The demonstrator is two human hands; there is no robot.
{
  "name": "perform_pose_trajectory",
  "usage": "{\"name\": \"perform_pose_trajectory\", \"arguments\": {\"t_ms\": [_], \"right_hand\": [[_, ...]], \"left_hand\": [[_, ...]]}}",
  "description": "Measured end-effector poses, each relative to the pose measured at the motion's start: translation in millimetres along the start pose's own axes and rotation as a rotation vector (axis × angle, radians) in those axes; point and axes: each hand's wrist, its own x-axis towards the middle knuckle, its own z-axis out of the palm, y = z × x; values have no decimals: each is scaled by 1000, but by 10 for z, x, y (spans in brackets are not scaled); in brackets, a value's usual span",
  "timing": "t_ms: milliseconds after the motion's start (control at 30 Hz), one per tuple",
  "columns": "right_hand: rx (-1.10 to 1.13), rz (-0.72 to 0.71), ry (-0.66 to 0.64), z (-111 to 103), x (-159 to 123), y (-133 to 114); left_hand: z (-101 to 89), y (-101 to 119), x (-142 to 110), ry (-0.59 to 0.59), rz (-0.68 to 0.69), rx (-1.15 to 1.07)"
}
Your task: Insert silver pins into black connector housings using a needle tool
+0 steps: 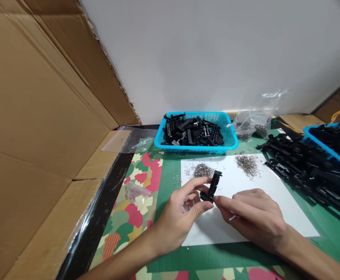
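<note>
- L hand (178,212) is pinching blk part (214,186) at its low end.
- Long side is standing up, leaning R.
- R hand (259,214) is holding shiny stick (233,217), fingertips touching part's low R side.

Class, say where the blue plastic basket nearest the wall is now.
In the head view, the blue plastic basket stands beyond the white paper sheet, left of the clear plastic bags.
</note>
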Motion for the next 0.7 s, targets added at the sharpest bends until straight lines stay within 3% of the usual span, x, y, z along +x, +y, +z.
{"name": "perform_pose_trajectory", "arguments": {"t_ms": [233, 400, 567, 700], "right_hand": [[-31, -3, -11, -8, 15, 9], [-45, -2, -36, -1, -1, 28], [-80, 20, -31, -26, 12, 47], [5, -1, 5, -80, 70, 67]], "left_hand": [[16, -65, 15, 0, -37, -129], [17, -90, 9, 33, -55, -83], [17, -93, -13, -47, -129, -115], [5, -91, -28, -128, -84, -169]]}}
